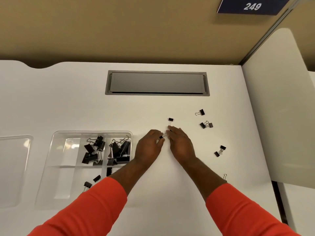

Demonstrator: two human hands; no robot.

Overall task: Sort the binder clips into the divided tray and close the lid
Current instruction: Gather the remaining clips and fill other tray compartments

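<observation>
A clear divided tray (58, 138) lies on the white table at the left, with several black binder clips in its middle and right compartments. Its clear lid (13, 167) lies flat to the left of it. My left hand (149, 147) and my right hand (180, 143) meet just right of the tray, and their fingertips pinch a small black binder clip (162, 136) between them. Another small clip (170, 121) lies just beyond my right fingertips. More small clips lie loose at the right: one (200, 112), a linked pair (206, 125) and another pair (220, 150).
A grey cable hatch (157, 83) is set into the table beyond my hands. One more clip (225, 176) peeks out beside my right forearm. A white partition (276, 108) borders the table at the right. Orange sleeves cover both forearms.
</observation>
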